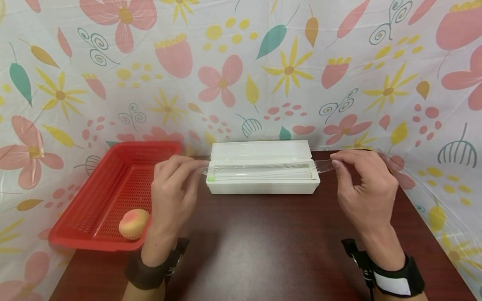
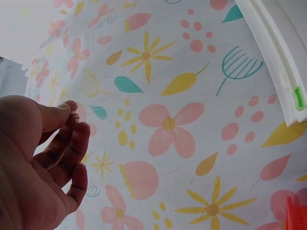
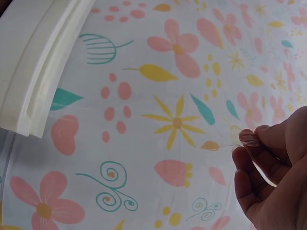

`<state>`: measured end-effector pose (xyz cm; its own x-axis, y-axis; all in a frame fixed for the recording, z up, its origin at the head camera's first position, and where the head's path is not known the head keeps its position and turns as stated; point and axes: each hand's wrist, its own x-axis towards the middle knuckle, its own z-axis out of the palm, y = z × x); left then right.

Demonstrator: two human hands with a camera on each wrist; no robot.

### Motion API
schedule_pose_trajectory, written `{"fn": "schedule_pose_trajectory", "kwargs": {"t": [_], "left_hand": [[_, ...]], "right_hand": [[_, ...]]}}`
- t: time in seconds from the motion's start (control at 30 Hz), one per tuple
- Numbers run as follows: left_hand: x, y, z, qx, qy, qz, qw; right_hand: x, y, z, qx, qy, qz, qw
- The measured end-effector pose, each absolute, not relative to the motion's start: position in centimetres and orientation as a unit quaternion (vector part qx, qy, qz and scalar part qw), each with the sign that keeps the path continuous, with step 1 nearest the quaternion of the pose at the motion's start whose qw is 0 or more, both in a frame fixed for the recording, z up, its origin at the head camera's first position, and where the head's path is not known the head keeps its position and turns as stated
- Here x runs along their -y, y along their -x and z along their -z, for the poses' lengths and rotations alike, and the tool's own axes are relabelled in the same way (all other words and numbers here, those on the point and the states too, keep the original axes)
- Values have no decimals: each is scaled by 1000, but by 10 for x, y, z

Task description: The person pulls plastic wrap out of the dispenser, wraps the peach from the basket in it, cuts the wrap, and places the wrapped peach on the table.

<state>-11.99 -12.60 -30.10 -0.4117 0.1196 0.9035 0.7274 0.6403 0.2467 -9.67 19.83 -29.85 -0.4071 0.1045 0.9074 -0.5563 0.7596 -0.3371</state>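
A strip of clear plastic wrap (image 1: 324, 166) stretches across the front of a white plastic wrap dispenser box (image 1: 263, 187), whose lid (image 1: 260, 149) stands raised at the back. My left hand (image 1: 175, 192) pinches one end of the film between thumb and forefinger, just beyond the box's left end. At the other side my right hand (image 1: 365, 186) pinches the opposite end. A small green slider (image 1: 211, 179) sits on the box's front left corner. In the right wrist view, film shows at the fingertips (image 3: 249, 138).
To the left stands a red plastic basket (image 1: 86, 200) with a peach (image 1: 134, 224) inside. The dark wooden table (image 1: 271, 242) reaches back to a flower-printed sheet (image 1: 241, 75) hanging behind the box.
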Motion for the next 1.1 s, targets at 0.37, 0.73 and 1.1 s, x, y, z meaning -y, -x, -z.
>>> {"fn": "schedule_pose_trajectory", "kwargs": {"t": [0.37, 0.73, 1.1], "left_hand": [[124, 112, 291, 771, 276, 322, 475], [123, 107, 286, 763, 281, 319, 487], [122, 103, 281, 752, 287, 321, 499]], "right_hand": [[-197, 91, 294, 779, -140, -321, 520], [-195, 89, 292, 758, -147, -335, 540], [-195, 86, 290, 745, -146, -347, 551]]}}
